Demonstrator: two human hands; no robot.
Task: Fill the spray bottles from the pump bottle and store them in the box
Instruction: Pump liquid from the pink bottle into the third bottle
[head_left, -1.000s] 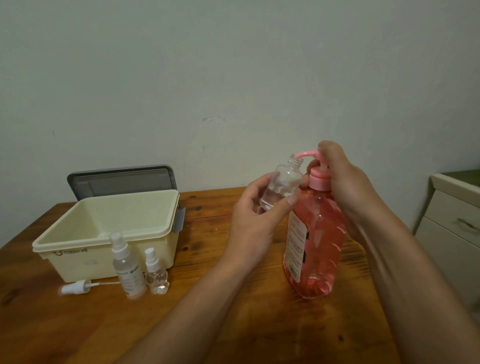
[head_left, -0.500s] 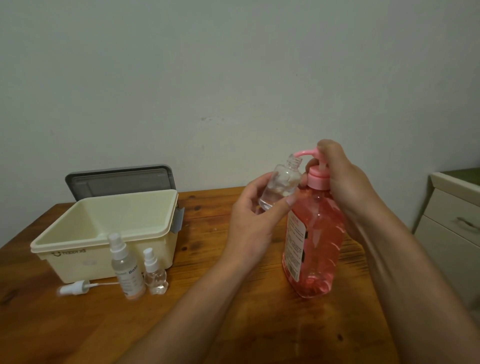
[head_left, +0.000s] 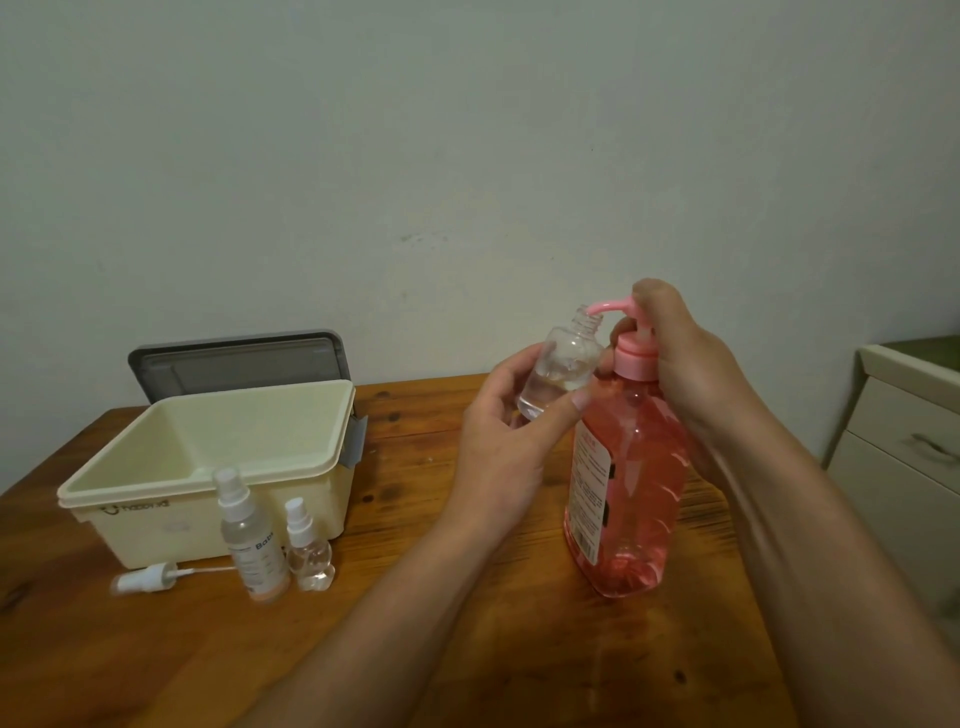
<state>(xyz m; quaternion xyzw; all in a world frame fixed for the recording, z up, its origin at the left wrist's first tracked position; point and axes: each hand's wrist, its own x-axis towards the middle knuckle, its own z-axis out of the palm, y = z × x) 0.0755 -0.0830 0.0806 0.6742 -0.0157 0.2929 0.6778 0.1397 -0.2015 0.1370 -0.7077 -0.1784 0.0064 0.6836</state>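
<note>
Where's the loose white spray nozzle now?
Head view, lower left: the white plastic spray nozzle lies before the cream plastic box, left of the tall clear spray bottle.

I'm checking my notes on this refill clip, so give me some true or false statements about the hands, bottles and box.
1. The left hand holds an uncapped clear bottle at the spout of the pink pump bottle. True.
2. The right hand lies flat on the table. False: it grips the pump head.
3. The grey lid covers the cream box. False: it stands upright behind the open box.
4. A loose white sprayer head lies on the table in front of the box. True.
5. The tall spray bottle and the small spray bottle sit inside the box. False: they stand on the table in front of it.
</note>
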